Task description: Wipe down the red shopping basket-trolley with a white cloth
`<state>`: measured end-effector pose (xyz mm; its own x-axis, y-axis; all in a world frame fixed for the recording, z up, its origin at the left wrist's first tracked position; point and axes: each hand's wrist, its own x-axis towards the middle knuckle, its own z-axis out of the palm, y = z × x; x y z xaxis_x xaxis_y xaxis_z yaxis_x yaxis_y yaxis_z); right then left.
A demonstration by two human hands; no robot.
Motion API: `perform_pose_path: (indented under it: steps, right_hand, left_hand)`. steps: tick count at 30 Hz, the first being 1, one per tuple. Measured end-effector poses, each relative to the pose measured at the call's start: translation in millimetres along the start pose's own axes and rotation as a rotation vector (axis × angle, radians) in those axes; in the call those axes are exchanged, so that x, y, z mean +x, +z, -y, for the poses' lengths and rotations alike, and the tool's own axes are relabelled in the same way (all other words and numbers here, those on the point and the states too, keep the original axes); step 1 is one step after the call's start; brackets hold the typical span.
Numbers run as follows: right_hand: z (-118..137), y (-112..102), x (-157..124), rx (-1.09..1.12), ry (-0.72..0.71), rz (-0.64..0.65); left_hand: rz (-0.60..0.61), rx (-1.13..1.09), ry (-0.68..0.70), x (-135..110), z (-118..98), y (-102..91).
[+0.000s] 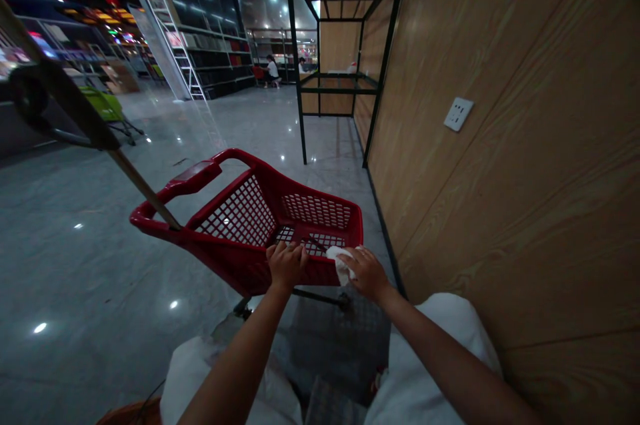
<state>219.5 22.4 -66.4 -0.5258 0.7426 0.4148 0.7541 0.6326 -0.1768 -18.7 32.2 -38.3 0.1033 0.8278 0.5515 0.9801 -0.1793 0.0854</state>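
Note:
A red plastic shopping cart [235, 220] with mesh walls stands in front of me, its long handle pointing away to the left. My left hand [286, 266] is curled over the cart's near rim. My right hand [367, 273] presses a crumpled white cloth [340, 264] against the same rim, a little to the right. A wooden pole [144, 188] slants down from the upper left and meets the cart's handle end. Part of the cart's underframe shows below the rim, and its lower body is hidden behind my hands.
A wood-panelled wall [500, 172] with a white wall socket [458, 114] runs close on the right. A black metal shelf frame [345, 88] stands ahead. Polished grey floor [85, 258] spreads left, with a green cart [103, 105], ladder [180, 58] and seated person [273, 72] farther off.

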Motion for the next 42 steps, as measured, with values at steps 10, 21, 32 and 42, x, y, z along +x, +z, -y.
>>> perform_pose_path:
  steps: [10, 21, 32, 42]
  right_hand:
    - [-0.9, -1.3, -21.3, -0.025, -0.015, -0.020]
    - [59.3, 9.0, 13.8, 0.012, -0.041, 0.146]
    - [75.1, 21.7, 25.9, -0.044, -0.079, 0.058]
    - [86.7, 10.3, 21.5, -0.082, -0.108, 0.101]
  left_hand:
    - [0.034, -0.097, 0.040, -3.3, -3.7, -1.4]
    - [0.270, -0.114, 0.123, 23.5, 65.9, -20.2]
    - [0.034, -0.054, -0.070, -25.3, 54.3, -34.4]
    - [-0.027, -0.264, -0.239, -48.7, -10.4, -5.4]
